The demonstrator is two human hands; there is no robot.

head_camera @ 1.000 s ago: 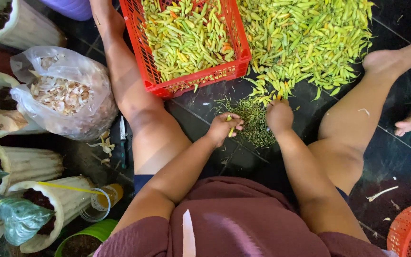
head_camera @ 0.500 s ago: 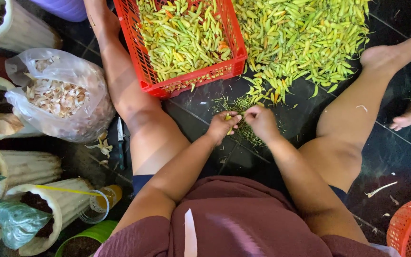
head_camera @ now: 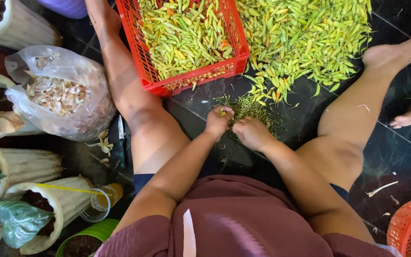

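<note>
While the left hand (head_camera: pixel 219 121) pinches a small green chili (head_camera: pixel 222 113) between curled fingers, the right hand (head_camera: pixel 250 133) sits just beside it, fingers closed, though what it grips cannot be told. Both hover over a little heap of green stems (head_camera: pixel 250 107) on the dark tiled floor (head_camera: pixel 391 157). Beyond lie a loose pile of chilies (head_camera: pixel 305 38) and a red crate (head_camera: pixel 193 78) filled with more.

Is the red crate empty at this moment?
No, the red crate is filled with green and yellow chili peppers, and many more lie loose on the dark floor beside it.
</note>
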